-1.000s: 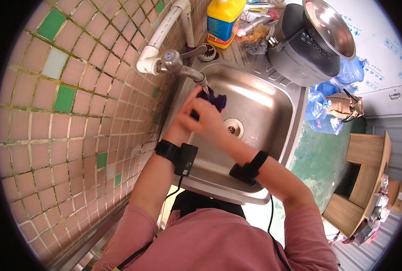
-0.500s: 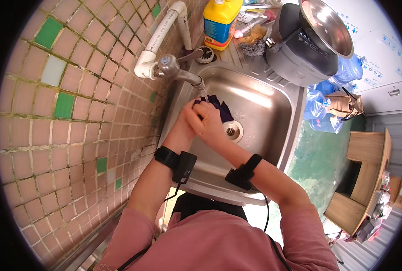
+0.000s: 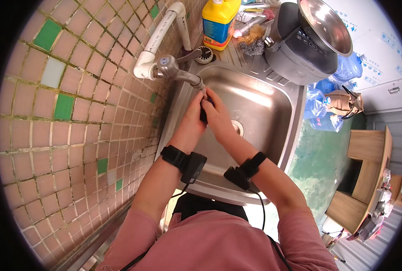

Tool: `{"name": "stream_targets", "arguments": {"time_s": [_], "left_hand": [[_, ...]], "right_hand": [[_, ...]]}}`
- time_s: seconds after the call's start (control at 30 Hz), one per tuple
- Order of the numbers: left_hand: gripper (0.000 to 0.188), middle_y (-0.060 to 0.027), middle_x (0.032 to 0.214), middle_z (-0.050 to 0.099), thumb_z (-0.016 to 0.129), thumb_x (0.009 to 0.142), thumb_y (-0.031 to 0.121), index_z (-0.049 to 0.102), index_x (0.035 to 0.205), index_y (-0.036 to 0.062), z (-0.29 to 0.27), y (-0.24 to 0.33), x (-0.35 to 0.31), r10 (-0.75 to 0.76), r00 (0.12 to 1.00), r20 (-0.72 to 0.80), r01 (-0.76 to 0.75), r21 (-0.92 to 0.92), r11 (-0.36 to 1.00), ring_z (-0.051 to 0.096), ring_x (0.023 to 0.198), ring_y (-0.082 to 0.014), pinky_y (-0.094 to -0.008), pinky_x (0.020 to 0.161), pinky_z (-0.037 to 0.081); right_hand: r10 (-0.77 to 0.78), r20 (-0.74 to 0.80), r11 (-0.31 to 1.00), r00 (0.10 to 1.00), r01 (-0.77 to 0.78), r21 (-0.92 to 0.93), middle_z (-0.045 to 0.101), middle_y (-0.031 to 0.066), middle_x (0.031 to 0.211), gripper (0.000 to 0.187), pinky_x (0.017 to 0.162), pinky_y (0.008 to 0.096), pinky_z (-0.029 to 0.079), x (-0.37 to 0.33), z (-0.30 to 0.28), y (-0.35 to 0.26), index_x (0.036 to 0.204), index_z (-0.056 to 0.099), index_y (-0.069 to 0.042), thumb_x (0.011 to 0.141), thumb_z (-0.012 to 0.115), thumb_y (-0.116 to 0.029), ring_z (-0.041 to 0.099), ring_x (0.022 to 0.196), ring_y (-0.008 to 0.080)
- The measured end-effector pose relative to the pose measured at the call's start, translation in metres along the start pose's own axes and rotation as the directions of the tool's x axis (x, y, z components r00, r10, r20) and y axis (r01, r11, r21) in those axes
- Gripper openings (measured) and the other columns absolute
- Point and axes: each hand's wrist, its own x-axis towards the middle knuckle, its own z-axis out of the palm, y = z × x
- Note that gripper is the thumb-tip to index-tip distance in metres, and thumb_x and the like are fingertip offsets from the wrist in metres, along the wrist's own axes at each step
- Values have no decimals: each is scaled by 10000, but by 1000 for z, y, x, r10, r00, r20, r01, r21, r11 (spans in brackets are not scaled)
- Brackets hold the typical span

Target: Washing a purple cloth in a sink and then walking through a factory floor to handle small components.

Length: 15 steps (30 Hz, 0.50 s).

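Note:
My left hand [image 3: 194,112] and my right hand [image 3: 217,113] are close together just below the spout of the metal tap [image 3: 179,74]. Between them a dark cloth [image 3: 203,114] shows as a narrow strip, pressed in the fingers of both; most of it is hidden by the hands. Water appears to run from the spout onto the fingers. Beneath the hands lies the stainless steel sink [image 3: 264,131], with its round drain [image 3: 238,128] partly covered by my right hand and wrist.
Tiled wall and a white pipe [image 3: 158,38] close in on the left. Behind the sink stand a yellow jug [image 3: 218,22], a steel wool scourer [image 3: 254,47] and a grey rice cooker [image 3: 296,58] with a metal bowl [image 3: 330,27] on it. Plastic water bottles [image 3: 321,106] stand at right.
My hands have drawn out of their overlapped clasp to lie side by side, with fingertips nearer the spout. The cloth, earlier spread out beyond the fingers, is now gathered between the palms.

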Motion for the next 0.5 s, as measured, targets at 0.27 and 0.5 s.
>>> {"name": "stream_targets", "arguments": {"time_s": [0.27, 0.5], "left_hand": [[401, -21, 1233, 547, 383, 983, 413, 474, 1276, 153, 31, -11, -30, -89, 995, 51, 91, -24, 996, 510, 1133, -174, -427, 962, 431], [454, -34, 1199, 540, 388, 970, 473, 442, 1305, 171, -28, 0, 11, -58, 909, 412, 88, -54, 995, 502, 1130, -198, -468, 946, 438]], "right_hand": [[-572, -120, 772, 812, 482, -414, 542, 206, 1233, 401, 981, 396, 385, 31, -4, -8, 1238, 520, -8, 918, 484, -249, 501, 1166, 364], [-599, 21, 634, 801, 490, -598, 533, 143, 1294, 388, 992, 515, 353, -10, 14, 0, 1163, 619, -147, 946, 391, -375, 471, 1215, 361]]}}
